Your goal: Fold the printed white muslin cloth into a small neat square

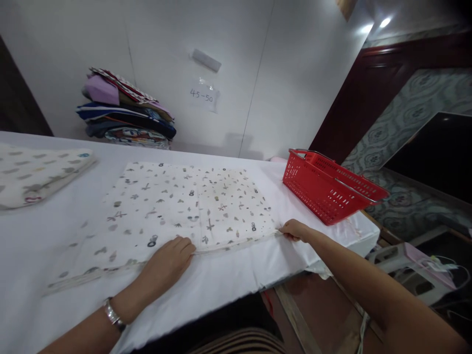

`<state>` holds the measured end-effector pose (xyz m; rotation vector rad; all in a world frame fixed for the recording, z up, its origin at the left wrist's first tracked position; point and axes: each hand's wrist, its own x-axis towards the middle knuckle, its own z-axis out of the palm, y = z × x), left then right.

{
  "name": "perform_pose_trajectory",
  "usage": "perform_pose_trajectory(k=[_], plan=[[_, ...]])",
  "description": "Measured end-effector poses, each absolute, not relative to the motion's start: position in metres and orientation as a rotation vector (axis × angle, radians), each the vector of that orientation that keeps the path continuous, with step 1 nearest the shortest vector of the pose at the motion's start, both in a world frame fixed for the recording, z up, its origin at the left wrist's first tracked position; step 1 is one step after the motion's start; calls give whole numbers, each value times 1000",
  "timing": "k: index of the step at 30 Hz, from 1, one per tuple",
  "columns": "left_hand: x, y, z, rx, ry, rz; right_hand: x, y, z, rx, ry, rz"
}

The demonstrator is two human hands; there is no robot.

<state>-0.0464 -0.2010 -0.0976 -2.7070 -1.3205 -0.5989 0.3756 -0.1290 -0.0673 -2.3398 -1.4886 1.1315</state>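
A white cloth point(165, 201) with small printed motifs in grey, green and red lies folded on a white-covered table. My right hand point(295, 230) is closed in a pinch on its near right corner. Partway along the near edge, my left hand point(175, 253) is curled over the cloth, with its fingertips partly hidden. Layers show along that near edge. A metal bracelet or watch band point(113, 314) circles my left wrist.
A red plastic basket point(320, 189) stands at the table's right end. Another folded patterned cloth point(40, 172) lies at left. Several folded fabrics point(127, 113) are stacked by the wall, near a paper sign point(204, 96) reading 45-50. A pale stool point(409, 270) stands below right.
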Motion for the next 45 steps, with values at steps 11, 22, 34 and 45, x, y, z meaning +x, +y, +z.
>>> perform_pose_trajectory(k=[11, 22, 34, 45], plan=[[-47, -201, -100, -2728, -1347, -606, 363, -133, -60, -2245, -1438, 1038], [-39, -202, -96, -2754, -1264, -558, 383, -135, -54, -2032, -1371, 1008], [-33, -203, -98, -2779, -1274, -604, 389, -141, -74, -2180, -1558, 798], [-35, -199, -105, -2749, -1263, -673, 366, -163, -73, -1898, -1987, 126]])
